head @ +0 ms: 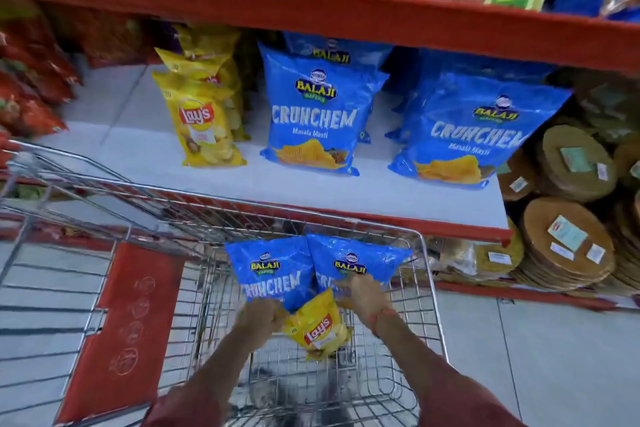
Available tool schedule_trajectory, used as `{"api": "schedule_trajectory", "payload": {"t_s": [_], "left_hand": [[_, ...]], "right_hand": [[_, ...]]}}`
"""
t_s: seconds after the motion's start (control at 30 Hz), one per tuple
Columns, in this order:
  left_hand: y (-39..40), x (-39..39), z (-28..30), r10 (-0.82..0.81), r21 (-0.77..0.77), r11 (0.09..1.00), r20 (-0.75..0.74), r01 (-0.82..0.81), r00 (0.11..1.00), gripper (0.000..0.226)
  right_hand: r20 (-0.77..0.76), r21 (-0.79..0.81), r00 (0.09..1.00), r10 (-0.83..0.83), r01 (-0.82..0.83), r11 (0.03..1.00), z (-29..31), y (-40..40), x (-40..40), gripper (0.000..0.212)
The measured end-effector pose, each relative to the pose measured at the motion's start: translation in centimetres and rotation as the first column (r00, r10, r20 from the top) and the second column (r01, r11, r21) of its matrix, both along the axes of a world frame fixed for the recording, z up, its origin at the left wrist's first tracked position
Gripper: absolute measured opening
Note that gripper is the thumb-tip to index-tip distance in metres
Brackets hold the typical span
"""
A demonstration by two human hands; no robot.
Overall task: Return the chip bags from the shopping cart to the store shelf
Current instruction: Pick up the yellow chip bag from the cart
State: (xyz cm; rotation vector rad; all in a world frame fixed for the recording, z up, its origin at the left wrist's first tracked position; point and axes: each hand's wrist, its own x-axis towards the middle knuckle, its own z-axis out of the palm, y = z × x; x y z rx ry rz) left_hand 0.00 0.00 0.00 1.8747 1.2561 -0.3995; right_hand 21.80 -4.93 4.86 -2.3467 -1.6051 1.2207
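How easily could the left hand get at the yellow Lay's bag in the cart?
Probably easily: the left hand sits at the Lay's bag, with nothing lying over it.

shiny chromed metal wire cart (429, 288), glossy crinkled plastic blue chip bags (273, 274), glossy yellow lay's bag (317, 326), matt white shelf board (311, 191), matt red plastic cart flap (128, 322)

We are in a grocery shop — red-edged shelves (346, 15) stocked with rows of packaged chip bags (318, 111) and stacked round flatbread packs (568, 246) bearing labels, a wire shopping cart (429, 288) parked before them
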Motion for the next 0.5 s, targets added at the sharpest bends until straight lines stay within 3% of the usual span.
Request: {"api": "schedule_trajectory", "payload": {"t_s": [0.13,0.27,0.5], "left_hand": [[-0.4,0.5,1.2,0.072,0.006,0.997,0.023,-0.072,0.997,0.021],[-0.9,0.6,1.9,0.136,0.063,0.988,0.091,-0.142,0.987,0.020],[-2.1,-0.8,3.9,0.213,0.145,0.961,0.149,-0.234,0.966,0.019]], "right_hand": [[-0.088,0.018,0.993,-0.080,0.082,0.996,-1.0,-0.3,-0.2,0.026],[-0.163,0.069,0.980,-0.111,0.124,0.990,-1.5,-1.1,-0.2,0.039],[-0.178,0.081,0.982,-0.061,0.076,0.994,-0.8,-1.9,-0.5,0.011]]}}
